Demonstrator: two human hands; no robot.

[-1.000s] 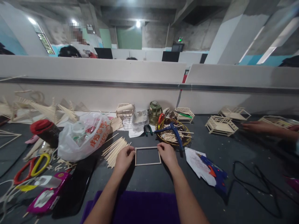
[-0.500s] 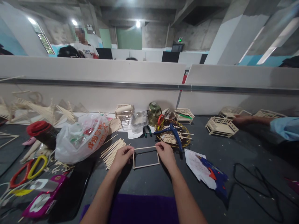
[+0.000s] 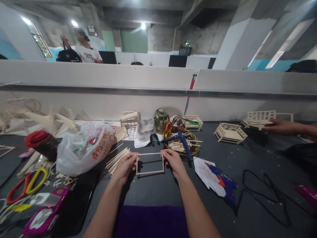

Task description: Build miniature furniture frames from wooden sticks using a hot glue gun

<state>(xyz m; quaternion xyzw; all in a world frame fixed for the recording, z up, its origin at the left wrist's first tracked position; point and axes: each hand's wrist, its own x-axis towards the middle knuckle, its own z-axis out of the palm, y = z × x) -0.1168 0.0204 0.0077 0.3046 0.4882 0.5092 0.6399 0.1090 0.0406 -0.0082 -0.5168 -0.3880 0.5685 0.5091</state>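
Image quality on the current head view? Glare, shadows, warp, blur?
Head view: ceiling lamp blown out with a halo; soft dark shadow on the tabletop beside the left forearm; wide-angle stretch toward the edges, pillar leaning; magenta object at right edge smeared; stick frame readable; distant person's head pixelated.

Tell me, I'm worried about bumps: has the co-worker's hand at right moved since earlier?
Yes, the co-worker's hand has moved right, away from the nearest untouched stick model.

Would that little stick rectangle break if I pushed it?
The stick rectangle is probably very light: just four thin sticks around an open middle. A sideways push might skew it or snap a corner, since no stick braces it across.
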